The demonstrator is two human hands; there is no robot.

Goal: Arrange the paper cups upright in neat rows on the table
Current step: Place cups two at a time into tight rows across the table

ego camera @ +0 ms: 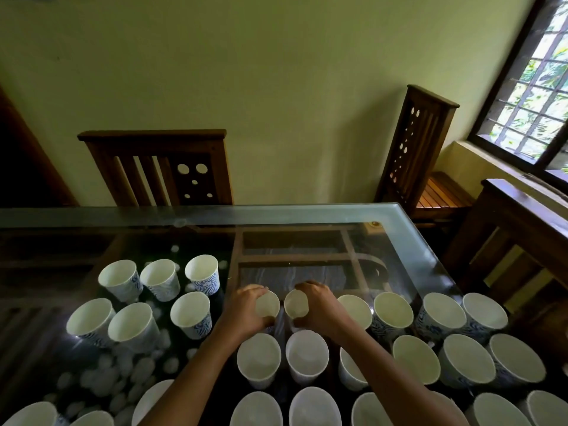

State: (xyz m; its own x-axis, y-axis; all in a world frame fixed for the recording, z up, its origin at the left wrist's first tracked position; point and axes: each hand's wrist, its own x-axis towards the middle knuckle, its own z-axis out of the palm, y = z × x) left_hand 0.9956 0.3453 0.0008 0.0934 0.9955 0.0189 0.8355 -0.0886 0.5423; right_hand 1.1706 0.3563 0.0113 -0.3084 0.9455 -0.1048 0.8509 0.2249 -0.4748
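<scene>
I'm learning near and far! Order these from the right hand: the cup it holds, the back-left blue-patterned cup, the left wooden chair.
1. The white paper cup, in the right hand.
2. The blue-patterned white paper cup, back left on the glass table.
3. The dark wooden chair with round holes, beyond the table.

You're in a home dining room: a glass desk (307, 215), wooden chairs (153, 167) at 11 and 1 o'clock, a barred window (528, 87) at 2.

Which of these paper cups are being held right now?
The pair at the left end of the right-side far row: the left hand grips the left cup, the right hand grips the right cup. Other cups stand free.
</scene>
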